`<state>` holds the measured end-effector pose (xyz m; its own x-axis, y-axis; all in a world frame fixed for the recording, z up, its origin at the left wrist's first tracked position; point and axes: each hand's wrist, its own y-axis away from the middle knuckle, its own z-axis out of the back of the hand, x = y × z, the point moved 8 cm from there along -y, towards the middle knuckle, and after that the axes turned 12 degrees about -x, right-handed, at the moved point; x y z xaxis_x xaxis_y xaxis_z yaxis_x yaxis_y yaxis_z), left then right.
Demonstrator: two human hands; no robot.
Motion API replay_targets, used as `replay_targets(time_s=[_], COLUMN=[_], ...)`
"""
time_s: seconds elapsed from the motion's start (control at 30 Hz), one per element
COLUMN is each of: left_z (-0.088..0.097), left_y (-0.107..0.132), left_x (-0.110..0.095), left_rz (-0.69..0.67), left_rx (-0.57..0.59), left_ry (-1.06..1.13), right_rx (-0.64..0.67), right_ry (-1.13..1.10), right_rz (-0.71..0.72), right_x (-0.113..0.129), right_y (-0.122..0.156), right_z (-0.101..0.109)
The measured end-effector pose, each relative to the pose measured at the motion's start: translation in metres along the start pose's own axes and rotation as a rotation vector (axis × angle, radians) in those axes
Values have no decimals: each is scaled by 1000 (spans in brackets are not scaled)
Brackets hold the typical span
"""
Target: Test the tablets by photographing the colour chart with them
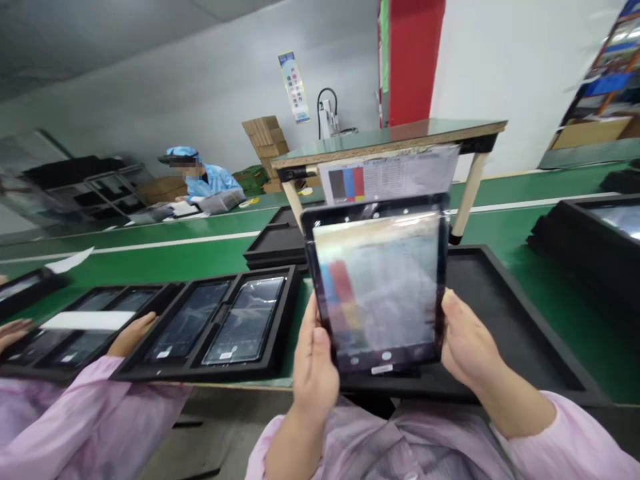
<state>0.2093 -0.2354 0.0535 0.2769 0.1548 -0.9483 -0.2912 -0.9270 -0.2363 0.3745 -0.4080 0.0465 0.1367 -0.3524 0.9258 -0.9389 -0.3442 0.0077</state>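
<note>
Glossy black-framed glass screen panel (377,287) is gripped by its side edges, fingers (453,313) of left hand (313,363) and right hand (467,343) closed on it, above the flat black tray (505,307). Left of it, a black two-slot tray (289,313) holds two similar panels (245,320); this one lies in none yet.

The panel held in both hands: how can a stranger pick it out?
On the green bench, find the wide black tray. Above it, the left hand and right hand grip a black-framed panel by its sides. Unlike the panels lying flat in the neighbouring tray, it is raised and reflects coloured stripes.
</note>
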Motion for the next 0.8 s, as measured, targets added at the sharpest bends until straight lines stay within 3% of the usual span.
replay_targets(time_s=[0.1,0.17,0.23,0.37,0.53,0.63,0.7,0.8], left_z=[1,-4,-11,-21,-29,-47,-68,-106], left_y=[-7,-6,-1,11,22,36,49,63], left_x=[20,25,27,38,54,48,39,26], left_rz=[337,464,529,584,640,698,757,761], left_rx=[-32,-21,10,100,110,97,141,288], left_ry=[233,298,336,380,342,317,299,262], right_rx=[127,273,337,251,90,45,23,-173], right_ry=[59,108,207,464,607,530,343,96], right_rz=[136,261,375,572,654,588,385,-4], right_x=[18,40,62,93,97,97,96,90], right_y=[12,21,26,20,11,4,-6,-28], right_z=[-6,-16,-19,-9,17,33,42,62])
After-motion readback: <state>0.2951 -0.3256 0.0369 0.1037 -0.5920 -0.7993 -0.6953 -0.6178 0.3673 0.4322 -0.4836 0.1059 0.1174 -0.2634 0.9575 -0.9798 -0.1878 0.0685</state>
